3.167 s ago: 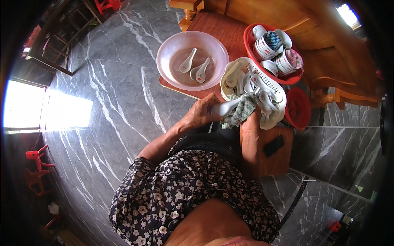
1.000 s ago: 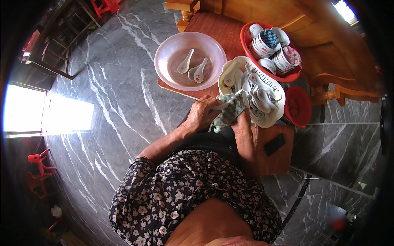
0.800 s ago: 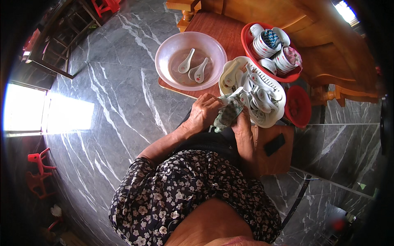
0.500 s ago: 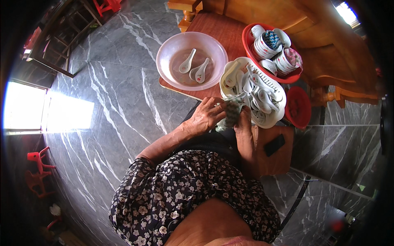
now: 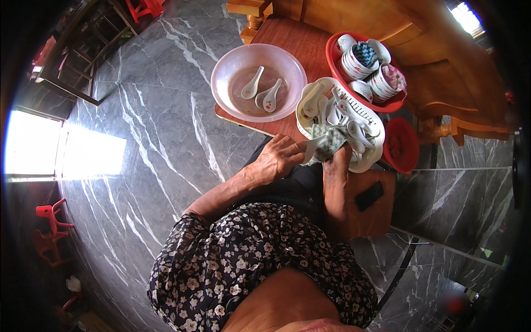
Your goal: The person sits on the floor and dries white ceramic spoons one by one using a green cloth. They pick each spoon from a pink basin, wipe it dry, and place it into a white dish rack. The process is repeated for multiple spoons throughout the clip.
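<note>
My left hand (image 5: 279, 159) is closed on a white soup spoon (image 5: 312, 147), gripping it at one end. In my right hand (image 5: 337, 164) is a bunched green-and-white cloth (image 5: 332, 139), which touches the spoon's other end. Both hands are at the near edge of a white plastic basket (image 5: 369, 161), heaped with white spoons (image 5: 358, 139). Left of it stands a translucent pink basin (image 5: 219, 77) holding a few white spoons (image 5: 270, 101), some with red flower prints.
On the wooden bench (image 5: 298, 30) a red basin (image 5: 333, 44) holds stacked bowls (image 5: 354, 65) with blue and pink cloths. A smaller red basin (image 5: 401, 145) stands to the right. A black phone (image 5: 369, 196) lies on a wooden stool (image 5: 381, 218) beside me.
The cloth has moved right and spread over the basket's near side with my right hand. The spoon, mostly covered before, now shows between my left hand and the cloth.
</note>
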{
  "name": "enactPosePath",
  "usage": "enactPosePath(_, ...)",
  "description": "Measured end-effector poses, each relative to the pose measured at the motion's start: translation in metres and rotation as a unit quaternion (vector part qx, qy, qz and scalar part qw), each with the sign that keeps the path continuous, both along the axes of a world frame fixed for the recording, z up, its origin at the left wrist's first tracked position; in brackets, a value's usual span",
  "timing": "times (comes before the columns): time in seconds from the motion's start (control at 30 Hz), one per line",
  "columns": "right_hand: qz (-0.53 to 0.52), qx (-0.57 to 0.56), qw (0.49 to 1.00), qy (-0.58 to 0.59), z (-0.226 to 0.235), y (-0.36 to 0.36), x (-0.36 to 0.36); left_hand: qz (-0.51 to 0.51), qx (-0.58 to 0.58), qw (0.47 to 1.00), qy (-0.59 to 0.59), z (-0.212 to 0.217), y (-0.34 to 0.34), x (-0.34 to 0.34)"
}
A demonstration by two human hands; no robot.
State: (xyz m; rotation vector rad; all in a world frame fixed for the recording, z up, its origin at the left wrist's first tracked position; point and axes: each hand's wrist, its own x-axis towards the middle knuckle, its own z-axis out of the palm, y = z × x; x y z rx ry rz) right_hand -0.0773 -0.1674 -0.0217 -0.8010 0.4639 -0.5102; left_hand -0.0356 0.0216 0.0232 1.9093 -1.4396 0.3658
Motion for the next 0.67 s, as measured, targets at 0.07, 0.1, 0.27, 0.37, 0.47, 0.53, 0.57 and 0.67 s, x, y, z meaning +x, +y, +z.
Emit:
enactPosePath(0.07,0.001,0.027,1.0,-0.004,-0.003,-0.002,-0.001,-0.01,-0.002,1.0,-0.007,0.0,0.0,-0.001)
enactPosePath(0.1,0.015,0.03,0.999,-0.013,-0.005,-0.002,-0.001,-0.015,-0.001,1.0,-0.019,0.002,0.0,-0.001)
enactPosePath(0.27,0.115,0.093,0.989,-0.028,-0.006,0.009,-0.005,-0.007,0.015,0.998,-0.054,0.003,0.0,-0.002)
enactPosePath(0.37,0.107,0.102,0.989,-0.028,-0.001,0.028,-0.007,0.004,0.017,0.998,-0.064,0.003,-0.002,-0.002)
enactPosePath(0.47,0.172,0.093,0.98,-0.024,-0.002,0.029,-0.011,0.01,0.03,0.997,-0.077,0.002,-0.004,0.0)
enactPosePath(0.53,0.177,0.057,0.982,-0.02,0.001,0.035,-0.012,0.014,0.041,0.997,-0.069,0.004,-0.004,0.001)
enactPosePath(0.57,0.193,0.06,0.979,-0.024,-0.005,0.033,-0.012,0.011,0.042,0.997,-0.057,0.003,-0.004,0.001)
enactPosePath(0.67,0.232,0.079,0.969,-0.04,-0.023,0.032,-0.011,0.003,0.047,0.999,-0.017,-0.004,-0.003,0.004)
